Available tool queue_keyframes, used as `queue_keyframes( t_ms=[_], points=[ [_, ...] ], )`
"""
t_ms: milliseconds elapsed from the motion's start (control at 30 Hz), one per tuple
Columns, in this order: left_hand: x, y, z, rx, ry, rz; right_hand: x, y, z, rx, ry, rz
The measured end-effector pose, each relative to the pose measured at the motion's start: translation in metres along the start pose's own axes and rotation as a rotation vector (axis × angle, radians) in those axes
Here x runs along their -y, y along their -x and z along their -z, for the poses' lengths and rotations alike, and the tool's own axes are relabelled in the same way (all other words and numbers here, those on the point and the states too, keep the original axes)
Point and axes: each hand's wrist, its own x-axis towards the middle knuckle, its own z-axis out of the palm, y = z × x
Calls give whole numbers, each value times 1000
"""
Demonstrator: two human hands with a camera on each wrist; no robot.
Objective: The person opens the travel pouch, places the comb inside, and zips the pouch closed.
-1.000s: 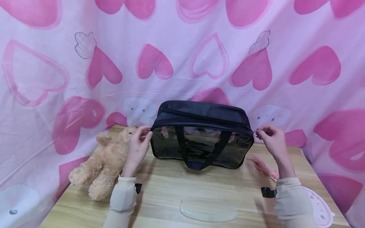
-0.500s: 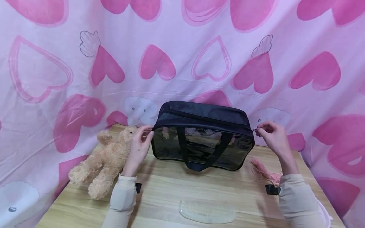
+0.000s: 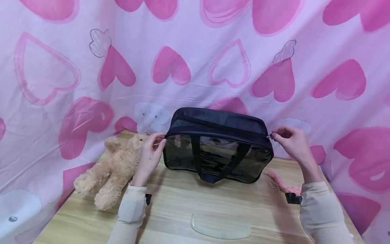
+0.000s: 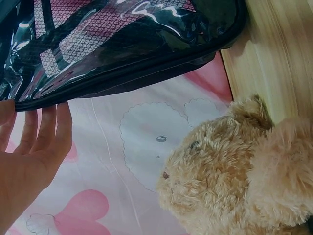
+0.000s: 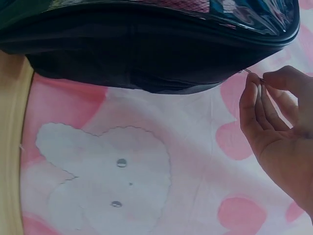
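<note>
A black toiletry bag [image 3: 217, 145] with see-through sides and a hanging strap handle stands upright at the back of the table. My left hand [image 3: 150, 154] holds its upper left corner, thumb in front and fingers behind, as the left wrist view shows. At the opposite corner, my right hand [image 3: 290, 142] pinches a small metal zipper pull [image 5: 252, 72] between thumb and fingertips. The zipper [image 3: 222, 127] runs along the bag's top. Beside the left hand a tan teddy bear [image 3: 117, 169] lies on its back, partly hidden by the forearm.
In front of the bag a pale comb [image 3: 220, 227] lies flat on the wooden table [image 3: 170, 203]. Pink yarn [image 3: 278, 181] lies right of the bag, by the right forearm. A pink cloth with hearts [image 3: 179, 27] hangs close behind the table.
The right hand has shifted slightly up and toward the bag, still pinching the zipper pull. The left hand keeps its hold. The head view has tilted a little.
</note>
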Motion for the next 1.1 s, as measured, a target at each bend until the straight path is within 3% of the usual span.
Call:
queue_keyframes(
  t_ms=[267,467,767,1100],
  points=[
    [1,1,2,18,9,1,11,-7,3,52,64,48],
    [2,0,2,10,11,-41,21,-16,1,67,102,98],
    [1,2,2,11,18,-30,43,-30,-6,101,197,67],
    [3,-1,1,17,42,-37,59,-42,-15,145,195,161]
  ],
)
